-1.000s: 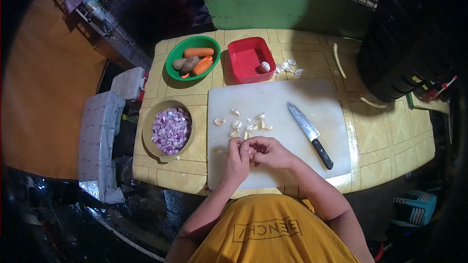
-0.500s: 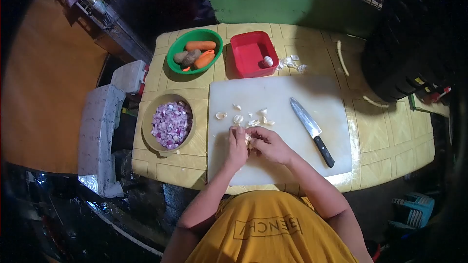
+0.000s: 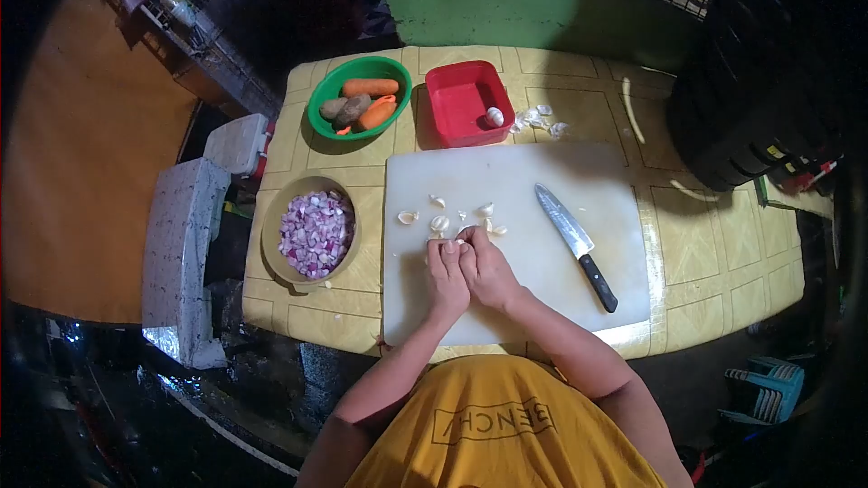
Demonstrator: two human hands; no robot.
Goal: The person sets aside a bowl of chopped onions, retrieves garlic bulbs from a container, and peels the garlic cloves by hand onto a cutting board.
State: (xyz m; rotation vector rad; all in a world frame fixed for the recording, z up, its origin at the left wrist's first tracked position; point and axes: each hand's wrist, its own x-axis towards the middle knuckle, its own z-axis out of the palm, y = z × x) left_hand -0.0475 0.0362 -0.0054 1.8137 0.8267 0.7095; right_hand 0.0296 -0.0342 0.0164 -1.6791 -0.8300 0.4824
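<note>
Both left hand point(image 3: 447, 275) and right hand point(image 3: 492, 273) press together, seemingly pinching a mostly hidden garlic clove point(image 3: 460, 242) near loose cloves point(image 3: 438, 223) on the cutting board point(image 3: 561, 303), probably peeling it, which next calls for thumb pressure.

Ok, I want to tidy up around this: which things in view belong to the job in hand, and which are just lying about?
Likely in the job:
- left hand and right hand, together
- garlic cloves
- board

Likely just lying about:
- knife, untouched
- chopped onion
- green bowl
- stools
</note>
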